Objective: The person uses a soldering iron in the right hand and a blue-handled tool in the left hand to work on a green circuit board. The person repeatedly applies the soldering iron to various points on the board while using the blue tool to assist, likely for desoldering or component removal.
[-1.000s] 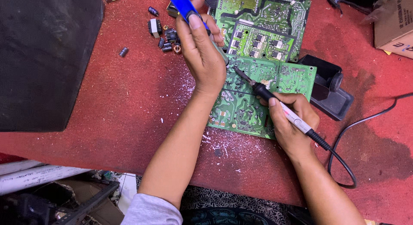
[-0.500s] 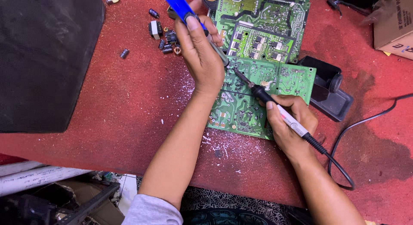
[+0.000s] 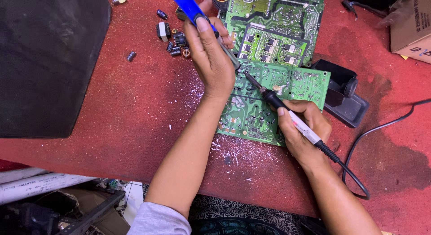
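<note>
Board (image 3: 258, 107), green and rectangular, lies flat on the red table (image 3: 134, 118), solder side up, its face crossed with pale traces and dotted with small silvery joints. Its near edge sits just short of the table's front, with white flecks scattered on the red around it. A second green board (image 3: 274, 26) lies just beyond it, touching or overlapping its far edge, carrying rows of dark square parts.

The right hand (image 3: 303, 131) rests on the near right part of the board, fingers wrapped around a soldering iron (image 3: 287, 114) with a black grip and pale barrel. The iron slants up to the left, its dark tip touching the board near its upper left area. A black cable (image 3: 359, 172) runs from the iron's back end and curls over the table to the right.

The left hand (image 3: 211, 55) hovers over the board's far left corner, closed around a blue-handled tool (image 3: 191, 8); the grey shaft comes out below the fingers and points down toward the spot by the iron's tip.

A black stand (image 3: 343, 93) sits just beside the board's right edge. Loose small components (image 3: 173, 35) lie in a cluster left of the far board. A large dark panel (image 3: 45, 60) covers the table's left side, well apart from the hands.
</note>
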